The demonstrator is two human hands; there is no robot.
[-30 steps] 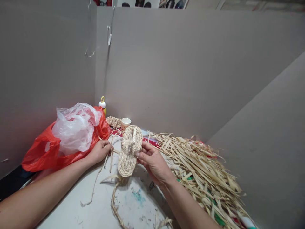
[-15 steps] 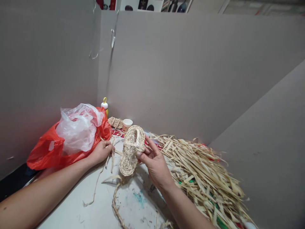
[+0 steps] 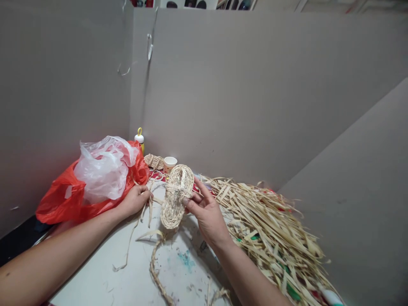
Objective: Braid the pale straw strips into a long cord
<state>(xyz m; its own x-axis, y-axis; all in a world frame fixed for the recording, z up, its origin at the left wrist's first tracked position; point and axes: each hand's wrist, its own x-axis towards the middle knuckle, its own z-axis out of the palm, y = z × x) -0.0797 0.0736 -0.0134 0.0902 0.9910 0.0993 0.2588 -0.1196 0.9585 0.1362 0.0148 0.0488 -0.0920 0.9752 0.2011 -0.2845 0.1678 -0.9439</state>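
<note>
Grey wall point(image 3: 239, 93) behind white table point(image 3: 105, 263). Right hand point(image 3: 210, 219), fingers partly spread, pinches sandal point(image 3: 173, 208) by edge above table. Left hand point(image 3: 135, 199) curled at straw strips point(image 3: 150, 211) beside red bag point(image 3: 60, 202); cannot tell if gripping.

Straw point(image 3: 264, 225) obstructed the right grip point(image 3: 208, 219) rightward; a red bag point(image 3: 60, 202), the left grip point(image 3: 136, 199) leftward; nearer than both, cord point(image 3: 156, 278) crossed open tabletop point(image 3: 124, 284).

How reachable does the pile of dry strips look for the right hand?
Probably yes: the pile of dry strips lies beside the right hand, nothing visible between, though that hand holds the woven slipper.
</note>
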